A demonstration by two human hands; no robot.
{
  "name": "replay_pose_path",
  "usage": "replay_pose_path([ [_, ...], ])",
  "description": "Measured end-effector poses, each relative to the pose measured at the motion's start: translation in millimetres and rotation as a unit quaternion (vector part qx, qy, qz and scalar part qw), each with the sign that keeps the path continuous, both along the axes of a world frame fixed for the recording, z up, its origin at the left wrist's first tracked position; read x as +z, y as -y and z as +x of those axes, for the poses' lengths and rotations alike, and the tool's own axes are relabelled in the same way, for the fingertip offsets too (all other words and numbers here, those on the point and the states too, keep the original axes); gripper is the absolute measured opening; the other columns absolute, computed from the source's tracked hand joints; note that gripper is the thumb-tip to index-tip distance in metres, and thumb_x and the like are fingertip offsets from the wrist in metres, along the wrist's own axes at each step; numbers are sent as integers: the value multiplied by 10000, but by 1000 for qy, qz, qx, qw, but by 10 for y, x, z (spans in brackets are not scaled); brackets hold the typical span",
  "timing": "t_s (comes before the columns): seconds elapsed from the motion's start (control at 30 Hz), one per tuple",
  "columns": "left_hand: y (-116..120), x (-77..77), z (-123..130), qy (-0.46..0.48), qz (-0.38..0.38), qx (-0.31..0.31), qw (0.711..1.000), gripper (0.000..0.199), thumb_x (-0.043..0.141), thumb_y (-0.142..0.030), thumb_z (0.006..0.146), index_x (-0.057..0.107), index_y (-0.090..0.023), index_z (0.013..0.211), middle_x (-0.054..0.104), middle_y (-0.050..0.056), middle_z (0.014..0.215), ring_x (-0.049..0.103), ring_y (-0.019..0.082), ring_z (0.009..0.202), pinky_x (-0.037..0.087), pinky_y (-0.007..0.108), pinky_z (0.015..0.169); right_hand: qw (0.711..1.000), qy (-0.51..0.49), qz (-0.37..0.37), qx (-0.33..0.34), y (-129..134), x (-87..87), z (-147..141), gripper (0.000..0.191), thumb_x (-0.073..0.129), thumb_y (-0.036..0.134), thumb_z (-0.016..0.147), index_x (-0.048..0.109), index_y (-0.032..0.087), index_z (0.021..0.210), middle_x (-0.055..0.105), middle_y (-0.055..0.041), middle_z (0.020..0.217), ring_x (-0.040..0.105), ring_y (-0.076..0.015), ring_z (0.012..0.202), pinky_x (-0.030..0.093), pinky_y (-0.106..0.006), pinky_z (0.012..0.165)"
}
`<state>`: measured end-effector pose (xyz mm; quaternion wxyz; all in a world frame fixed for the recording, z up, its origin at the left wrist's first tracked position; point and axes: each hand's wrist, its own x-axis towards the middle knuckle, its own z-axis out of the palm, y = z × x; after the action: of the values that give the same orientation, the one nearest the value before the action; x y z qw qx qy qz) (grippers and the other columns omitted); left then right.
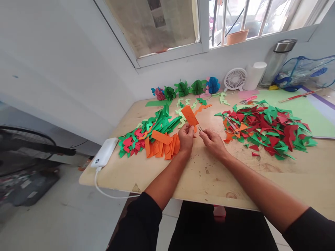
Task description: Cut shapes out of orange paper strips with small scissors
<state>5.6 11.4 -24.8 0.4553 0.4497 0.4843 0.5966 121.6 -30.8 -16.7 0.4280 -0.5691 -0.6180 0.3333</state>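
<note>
My left hand is closed on a folded orange paper rectangle, which tilts up from the fingertips. Close beside it, my right hand grips a small pair of scissors. Only the metal blade tips show, pointing at the paper's lower edge; the handles are hidden in the fingers. Left of my left hand lies a fanned stack of orange paper rectangles. Green folded strips and red and green cut shapes lie behind and beside that stack.
A heap of red and green paper scraps covers the table's right side. Honeycomb paper figures, a small white fan and a glass bottle line the wall. A white power bank with a cable sits at the left edge.
</note>
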Motion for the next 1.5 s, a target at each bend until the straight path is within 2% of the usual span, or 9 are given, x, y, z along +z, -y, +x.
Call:
replay_pose_path([
  [0.2, 18, 38, 54, 70, -40, -45, 996, 124, 602, -251, 699, 508, -172, 710, 443, -81, 450, 416, 53, 424, 366, 188, 498, 1000, -16, 6, 9, 3, 9, 9, 380, 429, 508, 864, 587, 181, 750, 500, 17, 580, 444, -124, 541, 341, -250, 526],
  [0.33, 58, 9, 112, 98, -29, -69, 992, 167, 628, -273, 682, 496, -172, 664, 428, -77, 466, 410, 53, 438, 360, 192, 495, 1000, -26, 6, 8, 1, 2, 4, 397, 416, 513, 872, 596, 180, 753, 527, 10, 591, 443, -122, 539, 341, -249, 529],
  [0.4, 87, -6, 128, 88, -17, -77, 993, 153, 637, -279, 680, 535, -165, 678, 475, -57, 512, 443, 60, 473, 376, 201, 510, 999, -36, 1, 9, -4, 1, 3, 402, 409, 512, 878, 590, 180, 742, 534, 7, 598, 448, -122, 540, 343, -249, 530],
  [0.53, 130, -23, 122, 87, -12, -82, 993, 173, 648, -312, 690, 563, -163, 709, 553, -28, 608, 474, 65, 503, 393, 217, 530, 999, -42, 6, 12, 0, 22, 0, 373, 415, 483, 888, 574, 184, 731, 544, 2, 630, 444, -117, 546, 346, -248, 536],
  [0.7, 122, -19, 87, 116, -26, -87, 989, 176, 625, -304, 721, 507, -176, 695, 459, -63, 486, 451, 68, 471, 380, 220, 544, 999, -48, 3, -13, 27, 33, -10, 345, 428, 464, 890, 559, 189, 727, 490, 24, 593, 407, -111, 526, 321, -247, 516],
  [1.1, 119, 65, 44, 209, -56, -131, 967, 226, 664, -264, 706, 461, -176, 661, 459, -50, 491, 446, 73, 494, 363, 240, 560, 999, -24, 16, -15, 56, 76, -20, 344, 430, 443, 895, 582, 188, 720, 511, 14, 617, 425, -116, 546, 322, -255, 520],
  [1.5, 115, 134, 5, 220, -80, -130, 963, 214, 666, -248, 686, 462, -183, 677, 412, -80, 423, 377, 54, 403, 318, 217, 486, 1000, -15, -13, -24, 34, 18, 2, 343, 436, 482, 878, 573, 187, 768, 439, 32, 576, 412, -122, 548, 333, -250, 522],
])
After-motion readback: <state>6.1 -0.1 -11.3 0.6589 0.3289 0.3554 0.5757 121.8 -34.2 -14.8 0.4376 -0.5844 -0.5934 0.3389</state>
